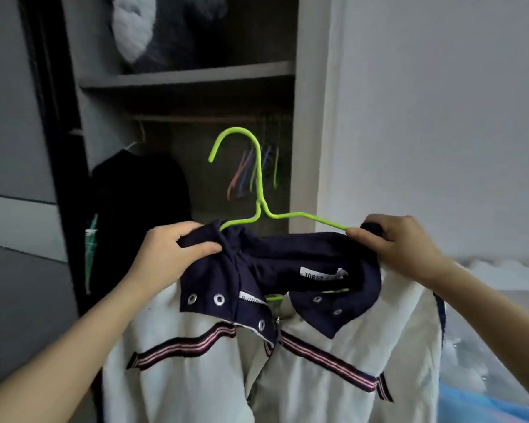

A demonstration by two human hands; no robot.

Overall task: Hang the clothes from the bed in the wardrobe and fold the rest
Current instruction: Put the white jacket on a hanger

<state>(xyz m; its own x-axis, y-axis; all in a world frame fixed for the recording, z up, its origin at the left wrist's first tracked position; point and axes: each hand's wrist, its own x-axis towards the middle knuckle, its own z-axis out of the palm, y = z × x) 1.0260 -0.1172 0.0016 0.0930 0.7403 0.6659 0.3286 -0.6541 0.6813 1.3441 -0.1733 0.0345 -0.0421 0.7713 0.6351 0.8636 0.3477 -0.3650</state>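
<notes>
A white jacket point(342, 340) with a navy collar and a red-striped chest band hangs in front of me on a lime green hanger point(258, 175). My left hand point(171, 251) grips the left end of the navy collar. My right hand point(394, 239) pinches the collar's right end together with the hanger's right arm. The hanger's hook stands upright in front of the open wardrobe point(190, 87), below its hanging rail point(196, 119). The hanger's lower bar shows only in part inside the collar.
A dark garment point(138, 215) hangs on the rail at the left. Several coloured empty hangers point(254, 169) hang at the rail's right end. Bedding sits on the shelf point(187, 76) above. A grey door is at left, a white wall point(440, 117) at right, the bed point(501, 346) lower right.
</notes>
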